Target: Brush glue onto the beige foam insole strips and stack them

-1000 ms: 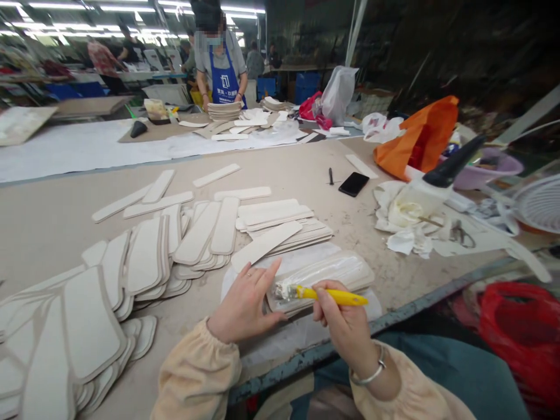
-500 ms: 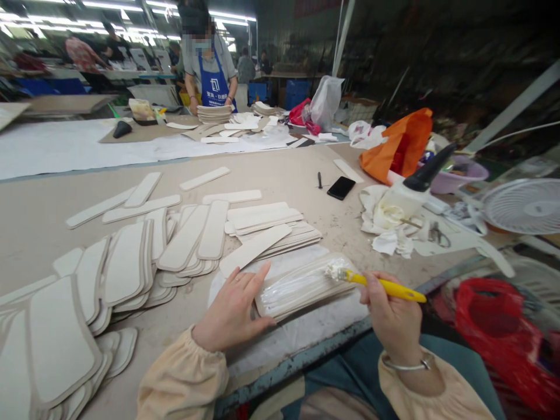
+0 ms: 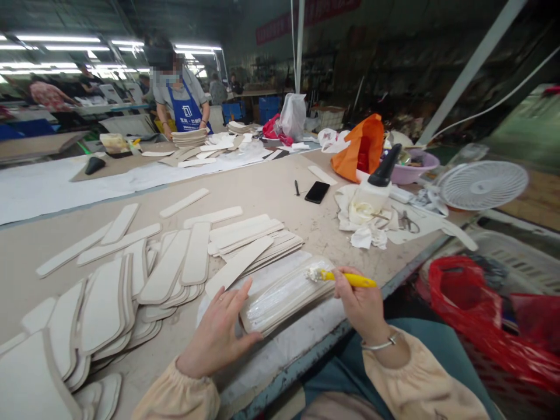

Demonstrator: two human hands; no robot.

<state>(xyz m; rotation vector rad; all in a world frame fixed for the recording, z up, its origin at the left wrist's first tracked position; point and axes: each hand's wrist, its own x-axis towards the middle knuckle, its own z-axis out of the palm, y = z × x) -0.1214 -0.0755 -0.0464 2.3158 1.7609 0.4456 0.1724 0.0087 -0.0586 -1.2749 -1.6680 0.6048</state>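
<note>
My right hand (image 3: 359,300) grips a yellow-handled brush (image 3: 326,274), its bristles loaded with white paste. The bristles touch the right part of a stack of long pale strips (image 3: 280,294), whose top is streaked with wet, shiny white. My left hand (image 3: 221,329) lies at the stack's left end, fingers spread and thumb along the near edge. White sheeting (image 3: 293,350) lies under the stack. Just behind, a loose strip (image 3: 240,265) leans across another pile of strips (image 3: 271,248).
Many curved pale pieces (image 3: 102,306) overlap on the left. A phone (image 3: 317,192), a black-nozzled white bottle (image 3: 371,195) and scissors (image 3: 408,221) lie at right. A white fan (image 3: 483,185) stands beyond them. Across the table a co-worker (image 3: 186,105) in a blue apron handles stacked pieces.
The view has swung to the right, so things appear further left. The brush has shifted slightly along the top strip, its handle now more level. My left hand stays at the stack's end.
</note>
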